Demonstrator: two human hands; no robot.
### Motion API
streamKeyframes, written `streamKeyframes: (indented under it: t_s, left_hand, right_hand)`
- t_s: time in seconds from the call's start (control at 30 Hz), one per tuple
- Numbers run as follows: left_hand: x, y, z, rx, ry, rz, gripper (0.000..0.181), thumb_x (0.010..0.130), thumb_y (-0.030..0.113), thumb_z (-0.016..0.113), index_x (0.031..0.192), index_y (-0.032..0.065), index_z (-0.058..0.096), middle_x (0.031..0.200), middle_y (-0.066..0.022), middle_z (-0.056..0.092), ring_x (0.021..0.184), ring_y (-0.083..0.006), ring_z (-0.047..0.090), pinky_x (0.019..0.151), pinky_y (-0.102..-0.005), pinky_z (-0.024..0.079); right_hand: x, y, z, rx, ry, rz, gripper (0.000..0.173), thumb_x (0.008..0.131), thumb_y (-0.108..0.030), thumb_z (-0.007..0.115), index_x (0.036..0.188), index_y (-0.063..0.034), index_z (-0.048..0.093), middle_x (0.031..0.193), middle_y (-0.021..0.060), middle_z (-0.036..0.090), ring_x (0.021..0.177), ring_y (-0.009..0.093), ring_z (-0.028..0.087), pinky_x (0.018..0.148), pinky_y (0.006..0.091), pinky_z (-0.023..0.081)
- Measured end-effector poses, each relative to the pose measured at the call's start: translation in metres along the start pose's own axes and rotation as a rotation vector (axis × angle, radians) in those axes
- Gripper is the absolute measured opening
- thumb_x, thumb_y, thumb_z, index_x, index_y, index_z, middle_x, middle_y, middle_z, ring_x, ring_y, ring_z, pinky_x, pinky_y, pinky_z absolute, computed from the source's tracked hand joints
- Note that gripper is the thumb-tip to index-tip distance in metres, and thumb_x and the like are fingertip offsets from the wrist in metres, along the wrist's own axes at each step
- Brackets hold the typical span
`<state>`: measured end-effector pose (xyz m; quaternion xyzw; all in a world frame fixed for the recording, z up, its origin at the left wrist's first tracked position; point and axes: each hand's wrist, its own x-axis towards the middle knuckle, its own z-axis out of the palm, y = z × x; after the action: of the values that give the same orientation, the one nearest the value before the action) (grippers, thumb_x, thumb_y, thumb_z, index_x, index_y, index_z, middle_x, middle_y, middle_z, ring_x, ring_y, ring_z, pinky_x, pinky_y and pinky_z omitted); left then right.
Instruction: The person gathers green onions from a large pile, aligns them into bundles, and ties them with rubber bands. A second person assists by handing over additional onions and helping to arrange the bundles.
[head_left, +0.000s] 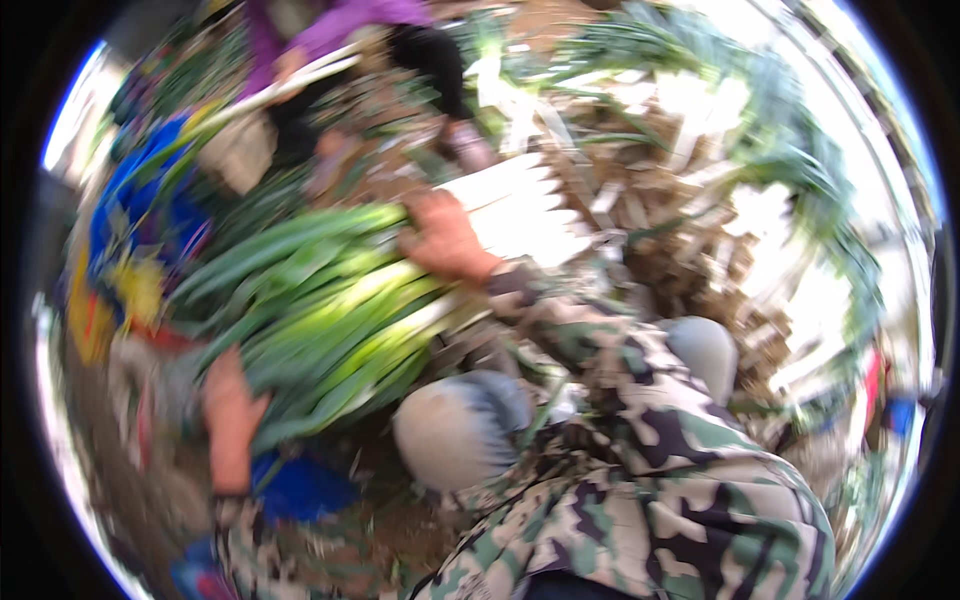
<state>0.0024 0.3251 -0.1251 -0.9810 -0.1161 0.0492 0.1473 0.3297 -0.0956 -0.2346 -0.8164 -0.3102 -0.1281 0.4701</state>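
A bundle of long green onions (337, 322) lies sideways before me, with trimmed white ends on the right and green leaves fanning left. Across its top, where green meets white, my right hand (446, 236) grips the stalks, its fingers curled over the far side. My left hand (229, 409) is against the leaf tips at the lower left, thumb spread. Blur and leaves hide whether its fingers close on any. Whatever supports the bundle is mostly hidden beneath it.
A large heap of untrimmed onions with roots (690, 225) curves along the right. At the top, a person in a purple sleeve (337, 30) holds a long onion (300, 79). Blue sheeting (142, 202) and yellow strands (139, 285) lie left. My knee (457, 431) is below the bundle.
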Motion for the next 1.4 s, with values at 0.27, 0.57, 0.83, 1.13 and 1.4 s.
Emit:
streamKeyframes:
  t_s: [0.27, 0.57, 0.83, 1.13, 1.4]
  left_hand:
    - [-0.037, 0.033, -0.174, 0.021, 0.087, 0.075, 0.092, 0.106, 0.060, 0.075, 0.184, 0.0123, 0.056, 0.178, -0.0261, 0.062, 0.162, -0.0556, 0.059, 0.132, -0.0728, 0.047]
    - [0.133, 0.276, -0.048, 0.045, 0.369, 0.114, 0.083, 0.120, 0.050, 0.069, 0.192, 0.0183, 0.044, 0.198, -0.0177, 0.041, 0.179, -0.0476, 0.040, 0.147, -0.0607, 0.034]
    - [0.131, 0.279, -0.044, 0.095, 0.238, 0.075, 0.080, 0.122, 0.049, 0.065, 0.195, 0.0233, 0.041, 0.198, -0.0177, 0.039, 0.178, -0.0482, 0.042, 0.147, -0.0604, 0.035]
    - [0.133, 0.287, -0.051, 0.096, 0.204, 0.063, 0.081, 0.122, 0.044, 0.067, 0.195, 0.0219, 0.040, 0.195, -0.0230, 0.043, 0.176, -0.0523, 0.044, 0.146, -0.0628, 0.036]
    - [0.135, 0.278, -0.037, 0.107, 0.321, 0.186, 0.084, 0.122, 0.073, 0.057, 0.191, 0.0278, 0.048, 0.188, -0.0275, 0.051, 0.167, -0.0604, 0.052, 0.135, -0.0778, 0.042]
  right_hand:
    - [-0.006, -0.008, -0.012, -0.040, 0.049, -0.053, 0.061, 0.100, -0.044, 0.079, 0.146, -0.0044, 0.076, 0.139, 0.0213, 0.076, 0.136, 0.043, 0.068, 0.127, 0.0564, 0.047]
    - [-0.007, 0.004, 0.007, -0.003, 0.131, -0.087, 0.066, 0.093, -0.041, 0.085, 0.146, -0.0040, 0.072, 0.136, 0.0217, 0.071, 0.132, 0.042, 0.065, 0.124, 0.0575, 0.047]
    - [0.006, 0.026, -0.004, 0.135, -0.063, 0.045, 0.064, 0.082, -0.043, 0.092, 0.133, -0.0052, 0.081, 0.126, 0.0209, 0.075, 0.126, 0.044, 0.070, 0.117, 0.0560, 0.053]
    - [0.006, 0.120, -0.289, -0.151, -0.195, 0.303, 0.036, 0.096, -0.037, 0.084, 0.118, -0.0102, 0.093, 0.109, 0.0250, 0.087, 0.104, 0.050, 0.084, 0.092, 0.0575, 0.067]
    - [-0.233, 0.198, -0.509, -0.350, 0.049, 0.801, 0.049, 0.106, -0.042, 0.077, 0.119, 0.0044, 0.088, 0.115, 0.0331, 0.086, 0.115, 0.048, 0.084, 0.108, 0.0567, 0.066]
